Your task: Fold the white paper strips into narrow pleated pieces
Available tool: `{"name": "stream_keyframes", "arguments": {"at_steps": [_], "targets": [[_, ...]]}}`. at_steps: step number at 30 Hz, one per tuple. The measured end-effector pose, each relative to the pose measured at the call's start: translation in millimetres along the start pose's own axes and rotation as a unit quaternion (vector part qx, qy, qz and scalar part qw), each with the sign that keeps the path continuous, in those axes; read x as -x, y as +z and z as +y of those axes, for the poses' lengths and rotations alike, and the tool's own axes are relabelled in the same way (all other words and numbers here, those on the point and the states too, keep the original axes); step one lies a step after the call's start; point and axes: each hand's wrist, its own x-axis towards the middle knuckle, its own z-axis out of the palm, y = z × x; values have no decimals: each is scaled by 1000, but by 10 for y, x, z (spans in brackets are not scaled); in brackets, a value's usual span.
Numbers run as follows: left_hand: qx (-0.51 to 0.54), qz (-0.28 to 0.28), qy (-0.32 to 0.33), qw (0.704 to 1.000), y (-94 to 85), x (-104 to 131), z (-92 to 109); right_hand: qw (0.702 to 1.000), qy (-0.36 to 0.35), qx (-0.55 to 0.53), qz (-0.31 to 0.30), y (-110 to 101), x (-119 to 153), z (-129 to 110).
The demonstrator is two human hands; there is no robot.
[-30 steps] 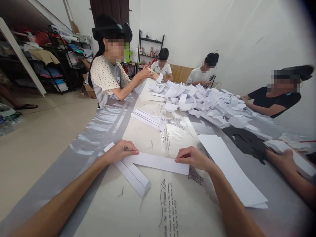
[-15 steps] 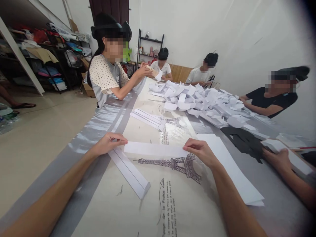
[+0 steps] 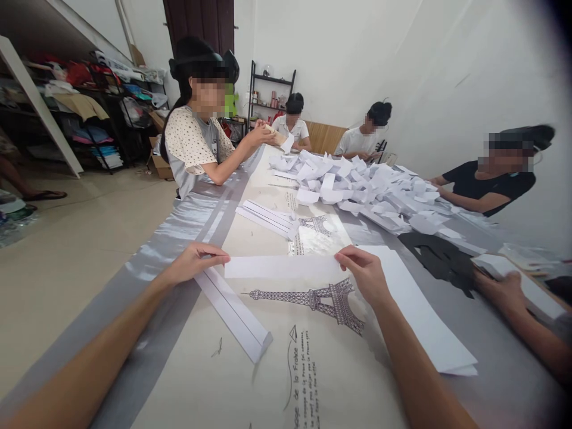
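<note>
A white paper strip (image 3: 281,267) stretches between my two hands, just above the printed Eiffel Tower on the table cover (image 3: 201,369). My left hand (image 3: 196,261) pinches its left end between thumb and fingertips. At the other end, my right hand (image 3: 364,271) grips the strip's corner the same way. Below my left hand lies a folded paper strip (image 3: 235,316) with a dark line along it, slanting down to the right. Farther up the cover rests another group of lined strips (image 3: 267,219). White sheets (image 3: 415,310) lie beside my right wrist.
A large heap of white paper pieces (image 3: 357,185) covers the far right of the table. A dark cloth-like item (image 3: 435,256) lies nearby. At the right edge, another person's hand (image 3: 504,292) holds a white, block-like object (image 3: 531,283). Several people sit around the table.
My right hand has shifted slightly to the right and upward at its end of the strip. My left hand stays nearly in place. The view has tipped very slightly.
</note>
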Motion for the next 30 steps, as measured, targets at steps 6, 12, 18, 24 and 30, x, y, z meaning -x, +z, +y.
{"name": "stream_keyframes", "arguments": {"at_steps": [6, 12, 18, 24, 30], "targets": [[20, -9, -17, 1000, 44, -3, 26, 997, 18, -33, 65, 47, 8, 30], [39, 20, -27, 999, 7, 3, -7, 991, 61, -88, 84, 46, -19, 138], [68, 165, -35, 983, 210, -29, 15, 978, 118, -160, 60, 327, 26, 192], [79, 68, -17, 994, 732, 38, 305, 975, 107, -189, 41, 750, 166, 71], [-131, 5, 35, 991, 867, 128, 486, 984, 110, -112, 85, 685, 142, 227]]}}
